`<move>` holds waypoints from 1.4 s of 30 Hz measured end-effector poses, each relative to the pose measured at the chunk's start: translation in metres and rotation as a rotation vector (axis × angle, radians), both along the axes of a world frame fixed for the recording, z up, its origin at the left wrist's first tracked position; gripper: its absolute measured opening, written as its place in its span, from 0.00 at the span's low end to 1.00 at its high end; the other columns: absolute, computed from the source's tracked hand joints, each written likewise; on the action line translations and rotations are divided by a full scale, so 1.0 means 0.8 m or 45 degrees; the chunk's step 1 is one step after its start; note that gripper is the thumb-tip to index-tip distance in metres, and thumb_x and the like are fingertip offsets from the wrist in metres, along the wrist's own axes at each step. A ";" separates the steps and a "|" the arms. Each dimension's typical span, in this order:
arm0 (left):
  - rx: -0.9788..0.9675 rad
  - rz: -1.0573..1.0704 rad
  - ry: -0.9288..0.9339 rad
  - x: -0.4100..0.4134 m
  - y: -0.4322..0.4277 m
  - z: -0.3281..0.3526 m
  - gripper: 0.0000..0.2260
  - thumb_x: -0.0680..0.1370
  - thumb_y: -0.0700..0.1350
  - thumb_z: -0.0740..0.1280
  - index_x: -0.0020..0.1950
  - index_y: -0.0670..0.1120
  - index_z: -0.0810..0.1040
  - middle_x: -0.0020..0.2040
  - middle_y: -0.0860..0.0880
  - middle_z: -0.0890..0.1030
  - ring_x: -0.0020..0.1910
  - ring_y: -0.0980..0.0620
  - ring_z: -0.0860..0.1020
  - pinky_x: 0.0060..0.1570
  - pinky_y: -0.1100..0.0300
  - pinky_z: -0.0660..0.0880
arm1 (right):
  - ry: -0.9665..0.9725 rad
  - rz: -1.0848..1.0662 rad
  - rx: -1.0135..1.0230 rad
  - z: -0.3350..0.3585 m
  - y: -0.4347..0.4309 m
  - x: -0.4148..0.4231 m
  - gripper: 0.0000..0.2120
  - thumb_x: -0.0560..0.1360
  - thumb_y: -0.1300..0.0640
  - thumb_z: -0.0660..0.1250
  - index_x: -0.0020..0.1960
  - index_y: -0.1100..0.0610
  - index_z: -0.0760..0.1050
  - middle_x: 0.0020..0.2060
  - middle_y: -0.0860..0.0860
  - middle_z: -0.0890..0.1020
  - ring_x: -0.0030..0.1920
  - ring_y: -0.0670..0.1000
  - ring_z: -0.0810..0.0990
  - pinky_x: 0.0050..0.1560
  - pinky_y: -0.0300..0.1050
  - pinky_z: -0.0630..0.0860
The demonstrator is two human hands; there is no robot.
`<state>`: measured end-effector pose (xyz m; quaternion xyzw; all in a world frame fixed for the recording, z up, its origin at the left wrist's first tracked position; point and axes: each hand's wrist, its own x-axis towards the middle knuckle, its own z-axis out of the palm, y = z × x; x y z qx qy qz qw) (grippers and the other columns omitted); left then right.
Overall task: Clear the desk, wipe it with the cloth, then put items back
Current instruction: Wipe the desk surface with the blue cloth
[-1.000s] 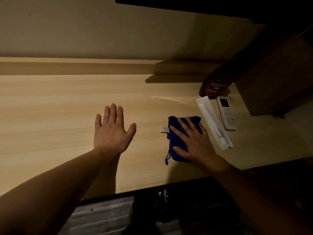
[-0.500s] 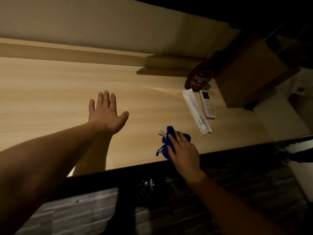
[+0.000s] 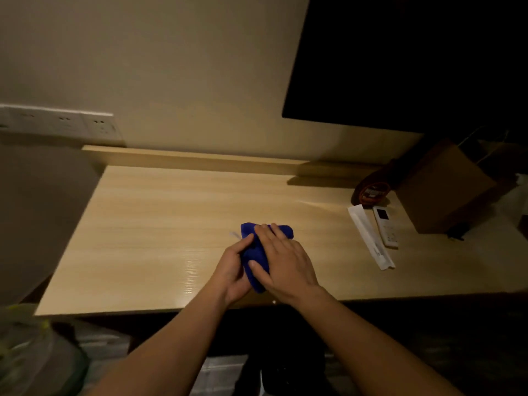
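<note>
A blue cloth [image 3: 253, 252] is shown bunched between both hands over the front middle of the light wooden table [image 3: 160, 224]; whether its underside touches the tabletop cannot be told. The cloth is grasped from the left by the left hand [image 3: 231, 270], whose thumb is pressed against its upper left part, the remaining fingers being hidden beneath. It is clasped from the right by the right hand [image 3: 285, 264], whose fingers are laid across its top while the thumb is set against its near side. A small white tag [image 3: 235, 235] is seen projecting from the cloth's left edge. Well apart, at the right end of the table, a long white packet [image 3: 370, 238] and a white remote control [image 3: 385, 227] are laid side by side. Behind them a dark round container with a red label [image 3: 371, 191] is placed beside a brown paper bag [image 3: 440, 190]. A row of wall sockets [image 3: 63, 124] is mounted at upper left, and a dark screen [image 3: 414, 58] is seen at upper right.
</note>
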<state>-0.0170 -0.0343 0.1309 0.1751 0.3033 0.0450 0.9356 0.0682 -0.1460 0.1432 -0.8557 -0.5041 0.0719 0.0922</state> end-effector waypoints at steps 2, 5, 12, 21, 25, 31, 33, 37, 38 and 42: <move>0.000 0.054 0.027 -0.022 0.024 0.007 0.19 0.83 0.45 0.66 0.72 0.38 0.78 0.67 0.35 0.81 0.69 0.38 0.79 0.73 0.44 0.71 | 0.130 0.048 0.077 0.019 0.020 -0.010 0.34 0.82 0.39 0.52 0.84 0.50 0.50 0.83 0.46 0.55 0.83 0.45 0.47 0.79 0.51 0.57; 0.053 0.088 0.079 -0.050 0.062 0.021 0.19 0.83 0.43 0.67 0.73 0.37 0.77 0.67 0.34 0.81 0.71 0.35 0.77 0.75 0.40 0.70 | 0.331 0.036 0.280 0.043 0.055 -0.021 0.32 0.83 0.41 0.53 0.84 0.50 0.52 0.83 0.45 0.54 0.82 0.44 0.50 0.79 0.49 0.57; 0.043 0.169 0.087 -0.095 0.171 0.043 0.20 0.84 0.46 0.67 0.73 0.38 0.76 0.68 0.34 0.81 0.70 0.34 0.78 0.72 0.38 0.72 | 1.356 -0.630 0.379 0.043 0.174 -0.034 0.20 0.84 0.46 0.61 0.67 0.60 0.77 0.64 0.56 0.82 0.63 0.55 0.80 0.63 0.54 0.76; 0.321 0.240 0.293 -0.127 0.361 0.017 0.13 0.86 0.46 0.66 0.69 0.45 0.78 0.62 0.41 0.86 0.63 0.38 0.83 0.61 0.42 0.79 | 1.515 -0.691 0.458 0.005 0.364 -0.055 0.08 0.82 0.51 0.67 0.60 0.51 0.73 0.54 0.51 0.84 0.53 0.53 0.85 0.55 0.56 0.84; 0.642 0.171 0.523 -0.129 0.443 -0.011 0.11 0.86 0.49 0.66 0.67 0.48 0.80 0.60 0.44 0.87 0.60 0.42 0.85 0.61 0.43 0.82 | 1.415 -0.702 0.458 -0.015 0.447 -0.056 0.06 0.85 0.50 0.63 0.59 0.50 0.70 0.53 0.49 0.82 0.51 0.51 0.83 0.49 0.50 0.84; 1.043 -0.007 0.739 -0.108 0.541 -0.056 0.09 0.87 0.50 0.62 0.63 0.48 0.77 0.58 0.47 0.83 0.55 0.50 0.83 0.44 0.59 0.79 | 1.262 -0.771 0.395 -0.062 0.546 -0.040 0.07 0.86 0.51 0.61 0.62 0.50 0.67 0.52 0.47 0.79 0.49 0.46 0.80 0.40 0.39 0.75; 1.122 -0.039 0.791 -0.097 0.565 -0.077 0.11 0.87 0.50 0.63 0.66 0.46 0.77 0.59 0.46 0.82 0.57 0.48 0.82 0.49 0.55 0.81 | 1.227 -0.801 0.373 -0.081 0.569 -0.036 0.08 0.86 0.51 0.61 0.63 0.51 0.67 0.53 0.47 0.78 0.49 0.45 0.79 0.42 0.40 0.76; 1.233 -0.039 0.982 -0.081 0.598 -0.112 0.17 0.86 0.49 0.65 0.73 0.43 0.75 0.67 0.42 0.80 0.65 0.43 0.78 0.60 0.53 0.74 | 1.157 -0.816 0.297 -0.121 0.603 -0.030 0.11 0.86 0.53 0.61 0.66 0.55 0.68 0.61 0.53 0.79 0.58 0.54 0.80 0.59 0.51 0.80; 1.314 -0.056 1.033 -0.082 0.602 -0.116 0.18 0.86 0.48 0.65 0.74 0.43 0.74 0.68 0.42 0.79 0.67 0.41 0.77 0.60 0.53 0.72 | 1.118 -0.820 0.244 -0.130 0.607 -0.029 0.12 0.85 0.53 0.61 0.67 0.56 0.68 0.62 0.55 0.79 0.60 0.55 0.80 0.61 0.52 0.79; 1.772 -0.191 1.052 -0.106 0.596 -0.132 0.25 0.84 0.47 0.68 0.81 0.44 0.67 0.68 0.37 0.76 0.63 0.42 0.78 0.58 0.52 0.74 | 0.833 -0.659 0.244 -0.152 0.596 -0.038 0.19 0.82 0.57 0.68 0.71 0.59 0.70 0.63 0.56 0.78 0.63 0.56 0.79 0.56 0.41 0.75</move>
